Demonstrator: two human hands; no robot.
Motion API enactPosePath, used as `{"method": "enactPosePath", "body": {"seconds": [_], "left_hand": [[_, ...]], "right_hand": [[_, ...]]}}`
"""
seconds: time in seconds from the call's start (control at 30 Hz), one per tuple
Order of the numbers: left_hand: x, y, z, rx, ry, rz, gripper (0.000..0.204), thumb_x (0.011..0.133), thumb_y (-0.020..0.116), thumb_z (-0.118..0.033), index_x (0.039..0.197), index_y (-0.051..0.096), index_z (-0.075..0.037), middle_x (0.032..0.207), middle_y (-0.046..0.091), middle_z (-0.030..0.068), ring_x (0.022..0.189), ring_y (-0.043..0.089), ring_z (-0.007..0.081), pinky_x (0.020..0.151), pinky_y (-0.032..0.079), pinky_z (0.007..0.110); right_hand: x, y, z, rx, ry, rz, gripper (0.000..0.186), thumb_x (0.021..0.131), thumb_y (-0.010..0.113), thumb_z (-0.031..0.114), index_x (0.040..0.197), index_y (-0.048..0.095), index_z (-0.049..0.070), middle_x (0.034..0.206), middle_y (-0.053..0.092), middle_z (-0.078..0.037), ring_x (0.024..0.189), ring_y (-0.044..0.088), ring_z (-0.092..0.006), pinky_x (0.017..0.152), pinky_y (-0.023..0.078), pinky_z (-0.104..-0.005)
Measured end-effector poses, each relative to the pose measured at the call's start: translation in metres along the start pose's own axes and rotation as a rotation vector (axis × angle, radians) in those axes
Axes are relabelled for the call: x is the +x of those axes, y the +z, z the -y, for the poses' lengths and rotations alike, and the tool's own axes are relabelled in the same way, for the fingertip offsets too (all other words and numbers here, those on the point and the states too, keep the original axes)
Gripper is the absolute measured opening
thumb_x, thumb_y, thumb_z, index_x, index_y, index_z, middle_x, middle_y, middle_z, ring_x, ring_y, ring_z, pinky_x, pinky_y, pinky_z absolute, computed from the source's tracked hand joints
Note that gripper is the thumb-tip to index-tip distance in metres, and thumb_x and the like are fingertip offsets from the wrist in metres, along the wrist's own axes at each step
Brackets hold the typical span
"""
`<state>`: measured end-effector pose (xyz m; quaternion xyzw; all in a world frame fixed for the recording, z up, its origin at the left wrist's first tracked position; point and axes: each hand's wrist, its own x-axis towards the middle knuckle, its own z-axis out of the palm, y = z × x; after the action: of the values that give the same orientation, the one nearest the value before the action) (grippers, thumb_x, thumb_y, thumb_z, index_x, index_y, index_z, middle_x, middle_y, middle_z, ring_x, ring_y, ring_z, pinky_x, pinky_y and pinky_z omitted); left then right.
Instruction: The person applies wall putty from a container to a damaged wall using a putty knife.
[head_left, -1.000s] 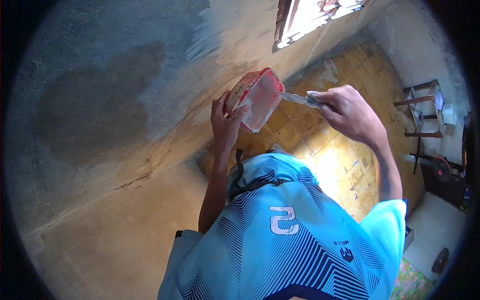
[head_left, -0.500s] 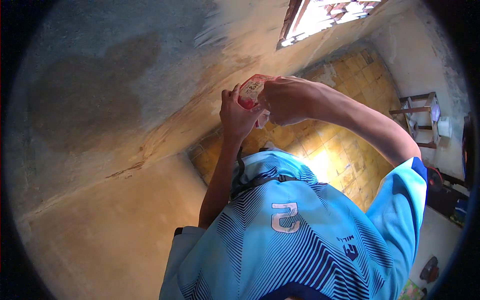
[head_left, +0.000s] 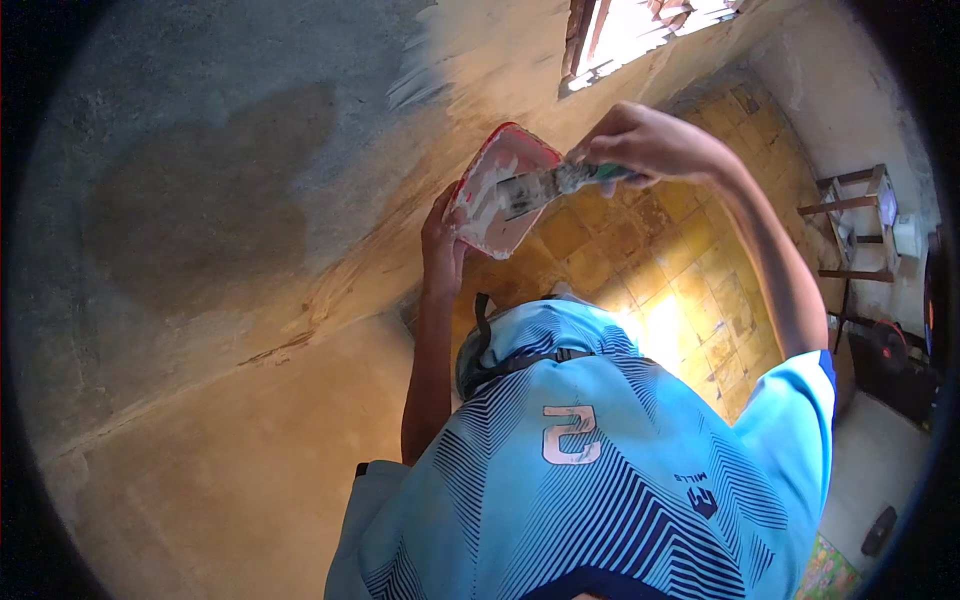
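While the left hand [head_left: 442, 240] grips the tilted red tray [head_left: 500, 190] and the right hand [head_left: 640, 145] clamps the putty knife [head_left: 545, 187], filler could slide off onto the floor [head_left: 690, 280].

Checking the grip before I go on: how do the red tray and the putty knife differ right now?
The red tray is broad and shallow, held by the left hand from below; the putty knife is a narrow flat blade, gripped by the right hand from above. The tray sits tilted; the knife lies across its opening. Both are smeared with white paste.
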<state>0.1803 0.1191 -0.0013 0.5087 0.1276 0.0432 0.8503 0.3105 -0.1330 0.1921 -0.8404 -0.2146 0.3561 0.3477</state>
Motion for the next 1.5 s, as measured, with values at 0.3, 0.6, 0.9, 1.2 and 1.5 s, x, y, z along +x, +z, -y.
{"method": "enactPosePath", "body": {"seconds": [0.3,0.6,0.9,1.2,1.5], "left_hand": [[-0.013,0.004,0.005,-0.161,0.067,0.033,0.061,0.078,0.056,-0.011,0.136,0.042,0.003,0.130,0.051,0.0140,0.122,0.049,0.0242,0.104,0.039,0.037],[-0.013,0.013,0.006,-0.129,0.160,-0.030,0.057,0.081,0.055,-0.012,0.135,0.043,0.003,0.132,0.049,0.0145,0.124,0.047,0.0241,0.105,0.038,0.037],[-0.016,0.025,0.004,-0.026,0.060,-0.159,0.055,0.093,0.059,-0.027,0.135,0.041,0.002,0.128,0.050,0.0131,0.116,0.051,0.0218,0.099,0.042,0.034],[-0.015,0.037,-0.005,0.182,0.102,-0.252,0.057,0.093,0.059,-0.027,0.137,0.039,0.004,0.130,0.048,0.0144,0.117,0.051,0.0223,0.097,0.044,0.033],[-0.016,0.034,0.005,0.172,0.147,-0.185,0.060,0.091,0.063,-0.027,0.136,0.038,0.004,0.130,0.049,0.0147,0.116,0.052,0.0229,0.097,0.044,0.033]], "right_hand": [[-0.009,0.057,0.003,-0.182,-0.123,-0.140,0.023,0.084,0.054,0.013,0.085,0.066,-0.006,0.071,0.060,-0.028,0.062,0.061,-0.0383,0.067,0.051,-0.0460],[-0.016,0.085,0.007,-0.012,-0.167,-0.225,0.020,0.084,0.054,0.011,0.088,0.067,-0.004,0.073,0.060,-0.027,0.065,0.061,-0.0406,0.067,0.052,-0.0447],[-0.015,0.110,-0.003,0.114,-0.135,-0.302,0.020,0.083,0.052,0.008,0.089,0.066,-0.006,0.069,0.054,-0.030,0.062,0.059,-0.0413,0.062,0.049,-0.0435],[-0.015,0.133,-0.025,0.219,-0.284,-0.447,0.031,0.086,0.052,0.010,0.109,0.066,-0.003,0.065,0.061,-0.021,0.048,0.053,-0.0178,0.050,0.046,-0.0316],[-0.014,0.135,-0.043,0.332,-0.128,-0.383,0.035,0.087,0.049,0.019,0.111,0.068,0.002,0.061,0.060,-0.009,0.054,0.054,-0.0117,0.049,0.045,-0.0293]]}}
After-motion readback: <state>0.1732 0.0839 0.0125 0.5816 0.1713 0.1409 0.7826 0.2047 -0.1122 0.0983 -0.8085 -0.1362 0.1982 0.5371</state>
